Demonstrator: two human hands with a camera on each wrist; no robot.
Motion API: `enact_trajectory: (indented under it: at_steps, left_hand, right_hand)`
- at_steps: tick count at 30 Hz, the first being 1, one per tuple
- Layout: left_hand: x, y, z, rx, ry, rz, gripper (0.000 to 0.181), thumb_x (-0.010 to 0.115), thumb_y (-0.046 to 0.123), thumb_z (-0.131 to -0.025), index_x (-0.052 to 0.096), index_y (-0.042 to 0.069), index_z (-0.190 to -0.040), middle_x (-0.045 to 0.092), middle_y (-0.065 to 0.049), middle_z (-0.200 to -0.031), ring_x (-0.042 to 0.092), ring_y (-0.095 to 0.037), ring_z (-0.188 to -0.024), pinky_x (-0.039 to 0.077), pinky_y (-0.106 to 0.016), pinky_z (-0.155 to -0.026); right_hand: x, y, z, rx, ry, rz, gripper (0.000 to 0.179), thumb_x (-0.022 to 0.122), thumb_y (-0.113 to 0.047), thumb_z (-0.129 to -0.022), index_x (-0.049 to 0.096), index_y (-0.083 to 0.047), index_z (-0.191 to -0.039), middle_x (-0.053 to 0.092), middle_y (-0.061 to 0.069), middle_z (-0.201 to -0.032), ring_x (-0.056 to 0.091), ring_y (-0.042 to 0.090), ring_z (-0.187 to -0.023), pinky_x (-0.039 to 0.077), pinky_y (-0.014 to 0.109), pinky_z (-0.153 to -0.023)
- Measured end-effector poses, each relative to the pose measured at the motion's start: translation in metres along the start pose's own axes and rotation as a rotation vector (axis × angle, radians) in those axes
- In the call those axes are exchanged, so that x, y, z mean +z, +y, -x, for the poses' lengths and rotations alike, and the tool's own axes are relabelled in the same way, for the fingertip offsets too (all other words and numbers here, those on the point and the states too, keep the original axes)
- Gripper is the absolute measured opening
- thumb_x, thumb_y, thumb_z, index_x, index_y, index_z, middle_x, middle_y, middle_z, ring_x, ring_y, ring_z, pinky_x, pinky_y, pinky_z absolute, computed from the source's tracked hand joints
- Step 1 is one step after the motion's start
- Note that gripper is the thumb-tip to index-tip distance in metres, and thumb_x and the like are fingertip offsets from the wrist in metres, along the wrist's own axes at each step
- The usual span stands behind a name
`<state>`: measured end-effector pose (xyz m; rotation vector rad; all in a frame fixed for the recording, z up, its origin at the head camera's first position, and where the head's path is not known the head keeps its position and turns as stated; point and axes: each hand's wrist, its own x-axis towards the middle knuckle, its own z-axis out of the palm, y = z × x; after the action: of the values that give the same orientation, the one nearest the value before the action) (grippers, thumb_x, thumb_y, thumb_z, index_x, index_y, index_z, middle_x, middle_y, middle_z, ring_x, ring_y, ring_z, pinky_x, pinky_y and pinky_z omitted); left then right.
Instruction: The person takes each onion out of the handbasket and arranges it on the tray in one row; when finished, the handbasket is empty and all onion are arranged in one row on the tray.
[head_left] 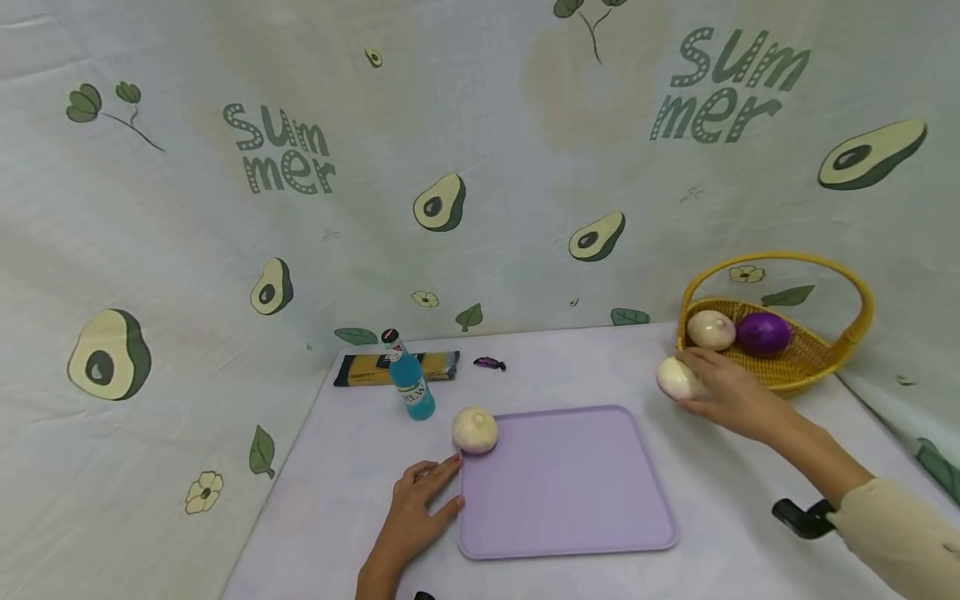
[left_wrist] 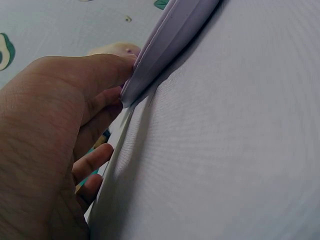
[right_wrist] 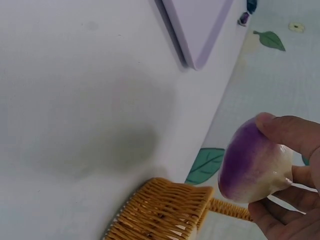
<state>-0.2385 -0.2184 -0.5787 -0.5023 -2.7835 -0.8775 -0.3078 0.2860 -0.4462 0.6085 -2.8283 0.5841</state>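
My right hand (head_left: 731, 392) grips a white-and-purple turnip (right_wrist: 255, 162) above the table, just left of the wicker basket (head_left: 798, 387). In the right wrist view the thumb lies on its purple side and the fingers on the pale side. My left hand (head_left: 416, 508) touches the left edge of a lilac tray (head_left: 566, 483) with thumb and fingertips, its fingers loosely extended. On the tray's far left corner sits another pale turnip (head_left: 475, 430); the left wrist view shows part of this turnip (left_wrist: 117, 48) behind the thumb.
The basket, with its tall handle, holds a pale turnip (head_left: 711, 330) and a dark purple round vegetable (head_left: 763, 334). Behind the tray are a blue bottle (head_left: 412, 387), a yellow-and-black packet (head_left: 367, 370) and a small purple wrapped candy (head_left: 490, 363). A printed cloth (head_left: 517, 308) hangs at the back.
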Motion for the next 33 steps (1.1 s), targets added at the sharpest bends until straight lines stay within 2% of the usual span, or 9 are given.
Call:
enact_trajectory:
  at_steps: [4,8,18,24,33]
  left_hand:
    - [-0.002,0.0,0.003,-0.025,-0.011,0.025,0.055,0.067,0.048,-0.093,0.055,0.034,-0.144,0.049,0.022,-0.146,0.041,-0.022,-0.132,0.028,-0.058,-0.104]
    - [-0.002,0.001,0.003,-0.018,-0.017,0.031,0.055,0.065,0.049,-0.094,0.055,0.033,-0.145,0.049,0.021,-0.147,0.04,-0.022,-0.133,0.028,-0.059,-0.104]
    - [-0.002,0.004,0.003,-0.029,-0.022,0.03,0.054,0.068,0.045,-0.093,0.056,0.03,-0.144,0.051,0.018,-0.146,0.041,-0.023,-0.132,0.029,-0.059,-0.104]
    - [-0.002,0.003,0.003,-0.037,-0.025,0.021,0.055,0.067,0.047,-0.093,0.055,0.033,-0.145,0.051,0.02,-0.146,0.041,-0.022,-0.132,0.029,-0.057,-0.104]
    - [-0.003,0.001,0.001,-0.018,-0.014,0.02,0.055,0.065,0.049,-0.094,0.054,0.033,-0.145,0.05,0.02,-0.146,0.041,-0.021,-0.132,0.029,-0.057,-0.104]
  right_hand:
    - [0.005,-0.004,0.0,-0.007,-0.008,-0.002,0.075,0.085,-0.019,-0.08,0.049,0.012,-0.137,0.047,0.033,-0.138,0.047,0.051,-0.123,0.038,0.065,-0.1]
    - [0.007,-0.007,0.0,-0.02,0.009,-0.005,0.072,0.086,-0.016,-0.079,0.051,0.013,-0.135,0.049,0.033,-0.136,0.048,0.051,-0.122,0.038,0.065,-0.099]
    - [0.014,-0.015,-0.001,-0.023,-0.01,-0.022,0.068,0.084,-0.016,-0.081,0.052,0.01,-0.134,0.048,0.033,-0.138,0.047,0.051,-0.124,0.038,0.065,-0.1]
    - [0.02,-0.019,-0.002,-0.061,-0.007,-0.041,0.067,0.084,-0.017,-0.081,0.053,0.009,-0.134,0.05,0.032,-0.136,0.048,0.05,-0.123,0.04,0.064,-0.099]
    - [0.024,-0.036,-0.008,-0.162,0.045,-0.034,0.067,0.087,-0.012,-0.077,0.055,0.009,-0.132,0.055,0.03,-0.131,0.053,0.047,-0.118,0.044,0.061,-0.095]
